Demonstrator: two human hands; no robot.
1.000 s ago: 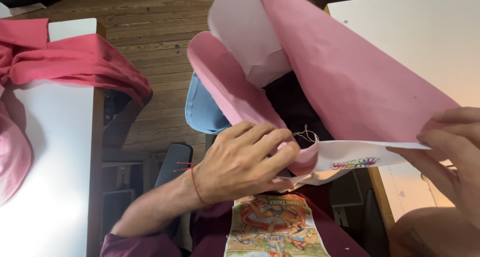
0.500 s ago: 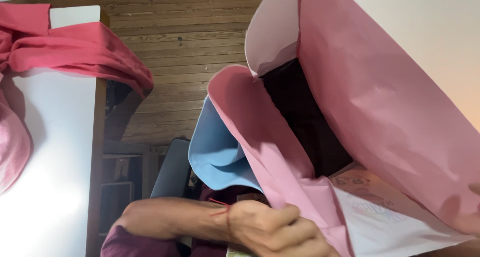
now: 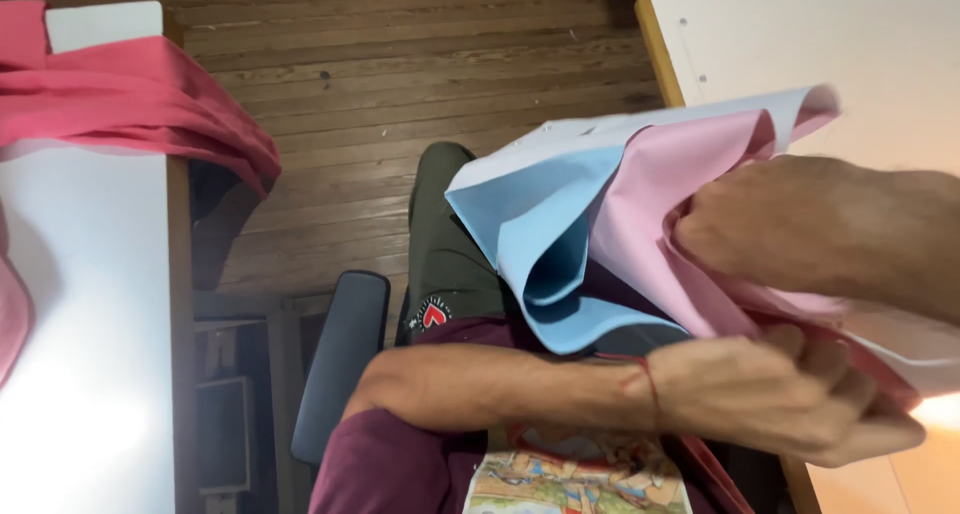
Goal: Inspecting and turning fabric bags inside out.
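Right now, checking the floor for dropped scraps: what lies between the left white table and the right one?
In the head view, bare wooden floor, nearer the chair armrest and the person's green-trousered leg.

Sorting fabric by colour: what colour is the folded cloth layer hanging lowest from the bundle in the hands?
Light blue, clearest in the head view, beside pink cloth.

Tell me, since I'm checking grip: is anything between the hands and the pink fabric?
Nothing visible. The left hand and the right hand both press directly into the pink fabric, bunching it, with the light blue fabric folded beside it.
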